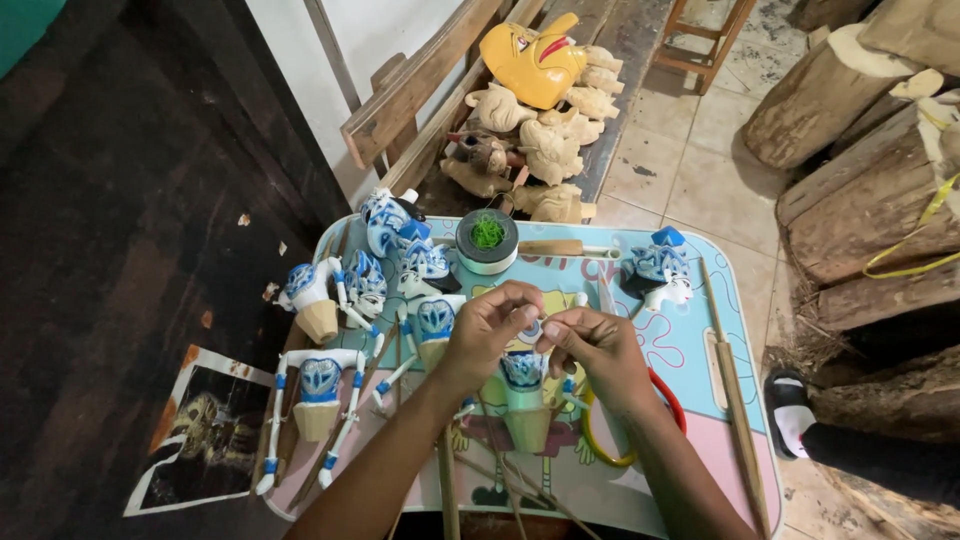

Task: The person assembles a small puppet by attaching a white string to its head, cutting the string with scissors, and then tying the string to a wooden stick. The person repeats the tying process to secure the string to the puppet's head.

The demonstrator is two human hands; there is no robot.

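Observation:
My left hand [487, 330] and my right hand [598, 350] meet over a small blue-and-white puppet body [524, 385] on the colourful cartoon table [640, 490]. Both hands pinch at the top of that puppet, fingers closed around a small round part [530, 329]. What the fingertips hold beyond that is hidden. Thin wooden rods [500, 470] run from the puppet toward me under my wrists.
Several blue-and-white puppet bodies [320, 385] and heads [395, 235] lie at the left. A puppet head [660, 270], a tape roll with green thread [487, 242], sticks [735, 400], red and yellow rings [675, 405]. Unpainted carvings [550, 150] and a yellow mask [530, 65] sit on a bench. Logs [860, 200] and a sandalled foot [790, 410] at right.

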